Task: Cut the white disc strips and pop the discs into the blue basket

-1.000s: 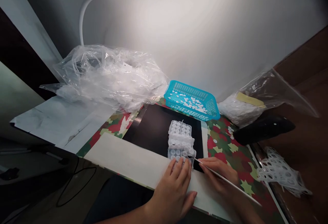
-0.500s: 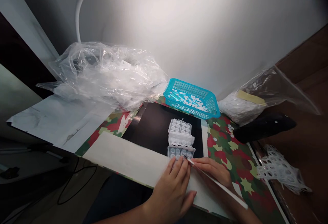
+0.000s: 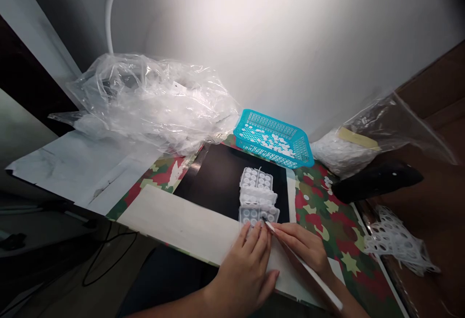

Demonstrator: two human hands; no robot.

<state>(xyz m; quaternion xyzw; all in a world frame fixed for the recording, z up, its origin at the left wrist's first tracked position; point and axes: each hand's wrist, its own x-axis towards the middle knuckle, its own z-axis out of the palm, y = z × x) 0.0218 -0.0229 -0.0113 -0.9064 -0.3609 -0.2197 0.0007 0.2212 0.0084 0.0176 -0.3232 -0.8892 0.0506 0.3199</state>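
Note:
A translucent white moulded plastic piece (image 3: 256, 183) with rows of round cups lies on a black mat (image 3: 221, 177), its middle part raised in a ridge. The fingertips of my left hand (image 3: 247, 264) press down flat on its near edge, fingers stretched out and partly covering it. Pinched in my right hand (image 3: 307, 247) is a long thin white stick (image 3: 312, 274) with a dark tip. That tip touches the near right group of cups, beside my left fingers. Whether the tip grips anything is too small to tell.
Behind the mat stands a blue basket (image 3: 308, 151) of small white discs. A large clear plastic bag (image 3: 152, 104) fills the back left. To the right are another bag (image 3: 337, 155), a black object (image 3: 378, 182) and white perforated plastic scraps (image 3: 399, 240). A lamp's neck (image 3: 109, 17) rises behind.
The stick in my right hand has become steeper, its rear end swinging left and down, and its tip has moved left over the near cups. My left hand has stayed in place.

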